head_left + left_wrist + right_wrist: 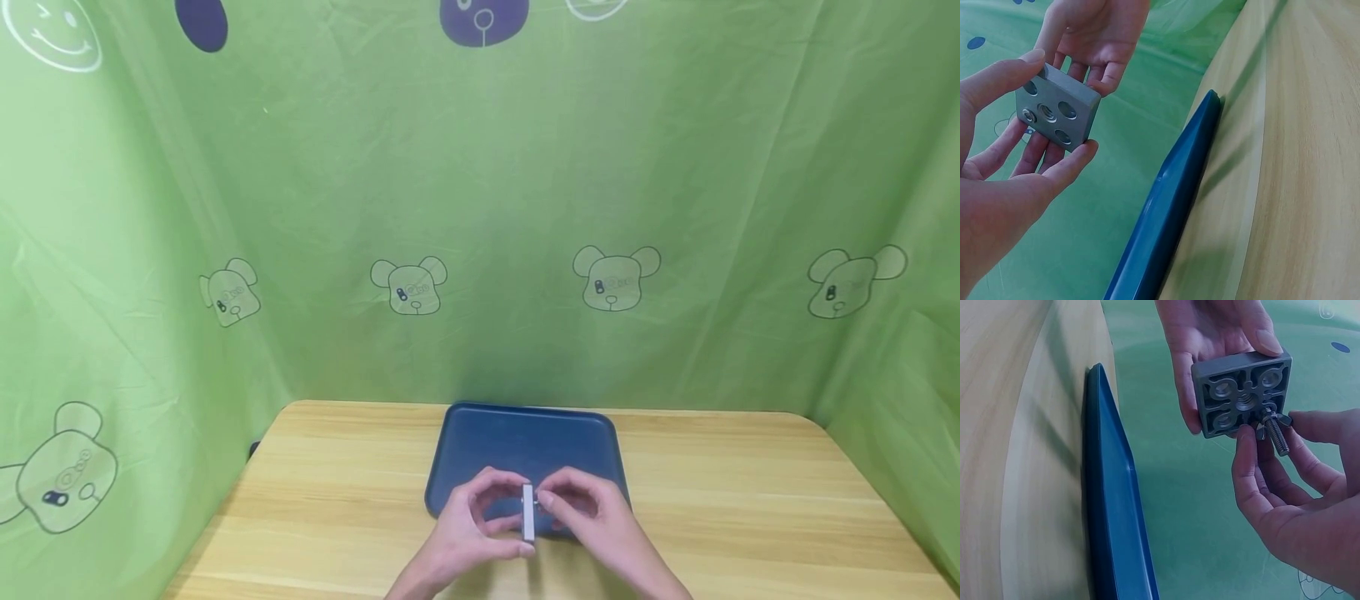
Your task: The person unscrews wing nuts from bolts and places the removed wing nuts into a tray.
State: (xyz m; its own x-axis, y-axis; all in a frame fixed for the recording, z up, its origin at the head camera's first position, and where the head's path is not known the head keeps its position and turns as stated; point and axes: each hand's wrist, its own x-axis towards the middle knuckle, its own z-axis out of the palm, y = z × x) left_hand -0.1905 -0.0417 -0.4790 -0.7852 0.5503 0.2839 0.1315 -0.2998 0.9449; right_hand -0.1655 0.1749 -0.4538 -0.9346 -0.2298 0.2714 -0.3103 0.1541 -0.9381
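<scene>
My left hand (468, 525) grips a square grey plate (1075, 94) by its edges, thumb on one side and fingers on the opposite one. The plate has round holes, with a ribbed back (1246, 400) in the right wrist view. A threaded bolt (1279, 439) passes through one corner hole; its round head (1029, 115) shows on the smooth face. On the bolt, close against the ribbed back, sits a wing nut (1284, 420). My right hand (596, 517) pinches the wing nut between thumb and fingertips. Both hands hold the plate upright above the near edge of the tray.
Beneath and beyond the hands, a dark blue tray (525, 433) with a raised rim lies on the wooden table (337, 500). Green cloth (517, 167) printed with bear faces hangs around the back and both sides of the table.
</scene>
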